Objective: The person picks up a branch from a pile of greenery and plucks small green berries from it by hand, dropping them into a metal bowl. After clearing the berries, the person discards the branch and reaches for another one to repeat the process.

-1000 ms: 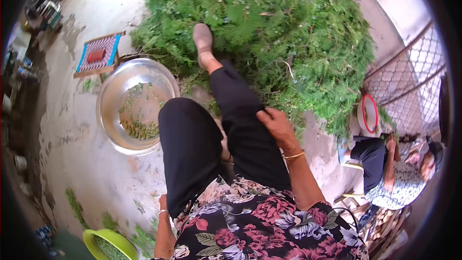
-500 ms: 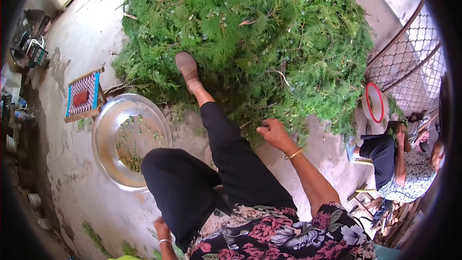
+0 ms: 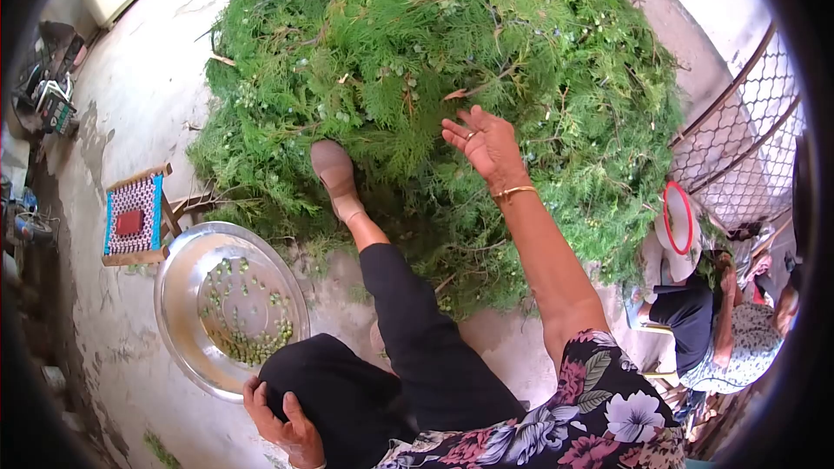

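Note:
Over the front part of the pile of green branches [image 3: 382, 61], my right hand [image 3: 483, 148] is stretched forward with its fingers apart and nothing in it. A ring and a gold bracelet show on it. My left hand [image 3: 285, 424] rests on my bent left knee, fingers spread, holding nothing. Just beyond that knee, a wide metal basin [image 3: 174, 295] has several small green cones [image 3: 248, 343] scattered on its bottom. My right foot [image 3: 334, 175] is against the near edge of the pile.
A small woven stool [image 3: 135, 213] with a red object on it stands beyond the basin. At the right, a seated person [image 3: 747, 339] is near a red-rimmed white container [image 3: 679, 219] and a wire mesh fence [image 3: 747, 130]. Dark equipment [image 3: 54, 108] stands far left.
My right hand has moved forward over the branches and its fingers have opened. My left hand has come up from beside my thigh onto the knee. The view has shifted slightly.

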Demonstrator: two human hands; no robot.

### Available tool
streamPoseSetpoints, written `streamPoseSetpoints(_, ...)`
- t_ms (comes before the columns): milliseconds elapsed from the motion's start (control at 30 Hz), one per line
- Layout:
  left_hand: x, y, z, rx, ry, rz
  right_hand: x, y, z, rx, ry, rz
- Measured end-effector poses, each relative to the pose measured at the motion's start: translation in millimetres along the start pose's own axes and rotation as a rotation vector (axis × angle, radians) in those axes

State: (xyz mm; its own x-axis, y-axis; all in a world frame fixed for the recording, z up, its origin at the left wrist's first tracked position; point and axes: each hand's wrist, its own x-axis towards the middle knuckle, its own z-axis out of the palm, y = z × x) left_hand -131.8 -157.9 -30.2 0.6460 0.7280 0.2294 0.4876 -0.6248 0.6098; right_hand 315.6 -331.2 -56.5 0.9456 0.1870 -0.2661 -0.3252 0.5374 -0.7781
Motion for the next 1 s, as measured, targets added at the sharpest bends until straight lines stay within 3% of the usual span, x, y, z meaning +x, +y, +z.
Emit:
streamPoseSetpoints(167,5.5,-5.4,4.8,0.118,-0.001,0.003,30.8,-6.6,4.0,0.248,-0.077,0.055)
streamPoseSetpoints(300,0.1,-21.4,13.0,0.055,0.036,-0.012,23.1,-20.9,-6.9,0.165,0.095,-0.032)
streamPoseSetpoints(367,0.6,-18.7,11.8,0.058,0.035,-0.017,3.2,-29.8,-31.5,0.094,0.060,-0.027)
streamPoseSetpoints(500,-2.6,-22.2,14.0,0.067,0.042,-0.007,-74.3,-37.8,-92.0,0.097,-0.103,0.038)
streamPoseSetpoints(633,-7.5,-21.3,14.9,0.121,0.065,0.042,-188.5,-31.7,-118.3,-0.316,-0.019,0.033)
streamPoseSetpoints(933,-13.9,-43.1,18.5,0.344,0.087,0.130,-357.7,9.0,-102.8,-0.373,-0.142,0.102)
streamPoseSetpoints(1000,-16.5,-24.6,9.9,0.237,0.024,0.171,-376.2,11.9,-96.2,-0.409,-0.190,0.120)
